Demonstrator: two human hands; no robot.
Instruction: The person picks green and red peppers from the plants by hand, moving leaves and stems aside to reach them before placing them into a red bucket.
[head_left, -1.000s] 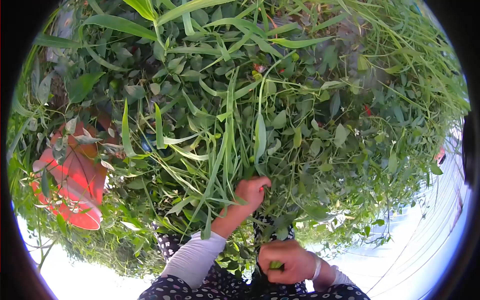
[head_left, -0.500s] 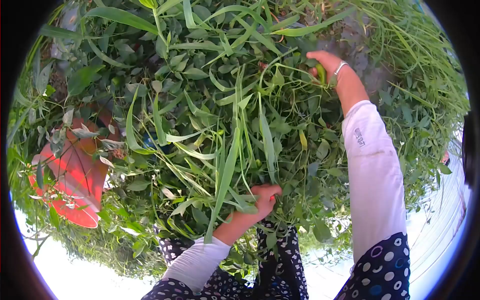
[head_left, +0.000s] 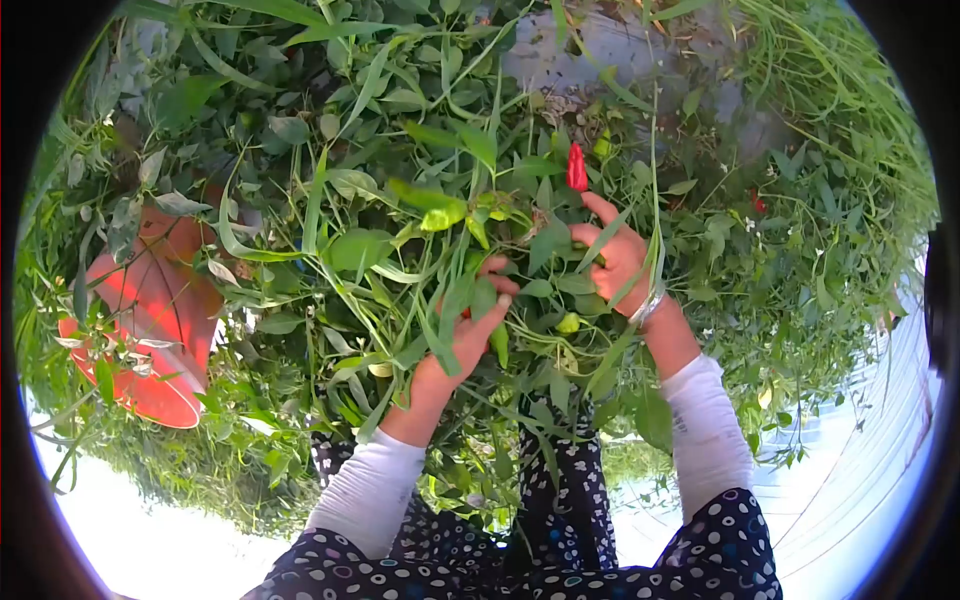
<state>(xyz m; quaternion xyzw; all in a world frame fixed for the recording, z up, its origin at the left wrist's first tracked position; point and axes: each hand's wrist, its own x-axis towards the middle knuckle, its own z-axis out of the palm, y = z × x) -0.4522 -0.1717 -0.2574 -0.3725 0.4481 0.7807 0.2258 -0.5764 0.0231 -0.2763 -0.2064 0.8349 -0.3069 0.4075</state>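
Note:
Among the leafy pepper plants (head_left: 690, 250), my left hand (head_left: 462, 345) is curled near the middle, with a bit of red showing between its fingers, apparently a red pepper. A green pepper (head_left: 499, 343) hangs beside its thumb. My right hand (head_left: 622, 265) is to the right, index finger and thumb apart, the other fingers partly bent and some hidden by a leaf. Just above its index fingertip stands a red pepper (head_left: 577, 168); whether they touch is unclear. Light green peppers (head_left: 443, 216) hang above my left hand.
A red container (head_left: 160, 330) lies among the plants at the left, partly covered by leaves. Long grass (head_left: 850, 130) grows at the upper right. Grey ground sheeting (head_left: 590, 50) shows at the top. Another red pepper (head_left: 758, 202) hangs at the right.
My right hand has come down and left, away from the green pepper it was at. My left hand has moved up and left. Foliage has shifted, exposing the red pepper and sheeting.

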